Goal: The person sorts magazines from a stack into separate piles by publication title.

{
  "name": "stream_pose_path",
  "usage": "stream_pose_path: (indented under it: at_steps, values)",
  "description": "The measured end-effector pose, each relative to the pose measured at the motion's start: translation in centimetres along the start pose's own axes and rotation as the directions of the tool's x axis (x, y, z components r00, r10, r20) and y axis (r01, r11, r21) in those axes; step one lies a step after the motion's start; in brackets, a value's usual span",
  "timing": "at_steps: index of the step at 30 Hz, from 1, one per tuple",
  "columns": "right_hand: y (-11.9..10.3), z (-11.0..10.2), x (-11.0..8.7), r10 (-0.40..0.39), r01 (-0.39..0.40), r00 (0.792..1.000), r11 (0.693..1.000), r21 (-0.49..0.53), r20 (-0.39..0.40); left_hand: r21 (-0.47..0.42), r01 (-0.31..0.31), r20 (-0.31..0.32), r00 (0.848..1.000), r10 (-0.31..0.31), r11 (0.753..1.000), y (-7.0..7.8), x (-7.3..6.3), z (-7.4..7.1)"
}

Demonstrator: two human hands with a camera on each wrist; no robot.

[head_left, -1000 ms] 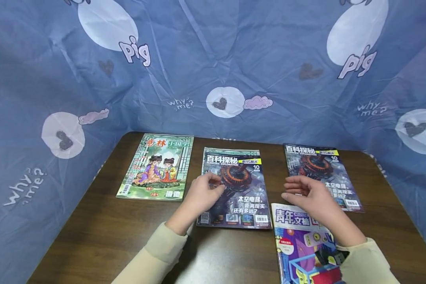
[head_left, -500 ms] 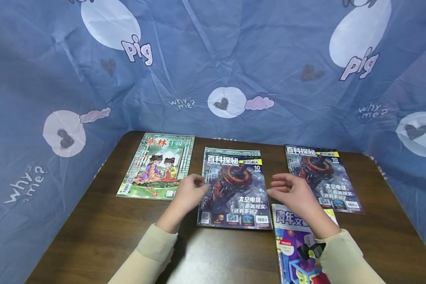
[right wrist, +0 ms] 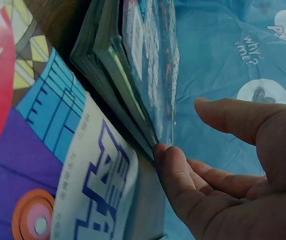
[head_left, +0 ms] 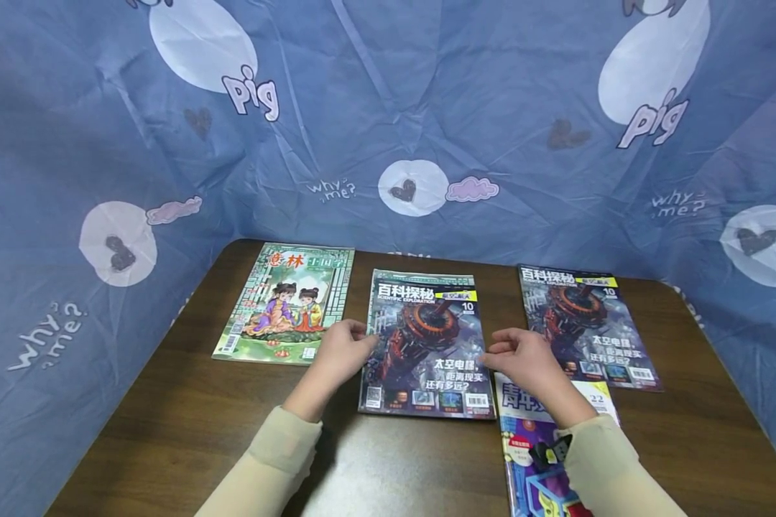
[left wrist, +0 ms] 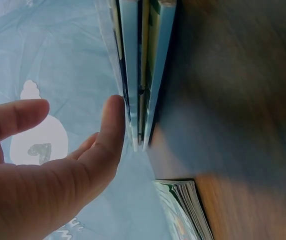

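A stack of magazines [head_left: 427, 337], topped by a dark science magazine with an orange ring on its cover, lies in the middle of the table. At its left edge is my left hand [head_left: 344, 353], thumb and fingers apart; in the left wrist view a fingertip touches the spines [left wrist: 133, 65]. My right hand [head_left: 524, 362] stands at the opposite edge. Its fingertips meet the page edges [right wrist: 105, 55] in the right wrist view, while the thumb is held away. Neither hand grips anything.
Left of the stack lies a green magazine [head_left: 291, 305] with two cartoon figures. A second dark science magazine [head_left: 582, 323] lies at the back right. Under my right forearm is a purple magazine [head_left: 524, 459]. A blue printed cloth [head_left: 336, 129] hangs behind the wooden table [head_left: 187, 431].
My left hand has moved left off the top cover to the stack's left edge. My right hand has come left from the back right magazine to the stack's right edge.
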State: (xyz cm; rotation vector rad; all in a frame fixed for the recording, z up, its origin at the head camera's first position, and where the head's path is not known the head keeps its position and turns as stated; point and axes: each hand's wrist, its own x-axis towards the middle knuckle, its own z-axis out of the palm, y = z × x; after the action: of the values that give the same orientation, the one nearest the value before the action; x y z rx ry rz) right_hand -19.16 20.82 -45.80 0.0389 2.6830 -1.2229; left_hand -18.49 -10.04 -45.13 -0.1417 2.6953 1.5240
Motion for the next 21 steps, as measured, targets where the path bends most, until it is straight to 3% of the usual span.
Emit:
stream_pose_path:
  at_steps: [9, 16, 21]
  values:
    - [0.4, 0.9, 0.8, 0.023, -0.023, 1.0, 1.0, -0.015, -0.009, -0.151, 0.057, 0.014, 0.998, -0.056, 0.987, -0.2, 0.2, 0.4]
    - [0.5, 1.2, 1.1, 0.057, -0.057, 0.998, 0.998, -0.017, 0.001, -0.125, 0.05, -0.018, 0.998, -0.053, 0.991, -0.4, 0.1, 0.1]
    - [0.8, 1.5, 1.4, 0.054, -0.054, 0.998, 0.999, 0.001, 0.012, -0.117, 0.055, -0.003, 0.998, -0.056, 0.992, -0.4, 0.1, 0.1]
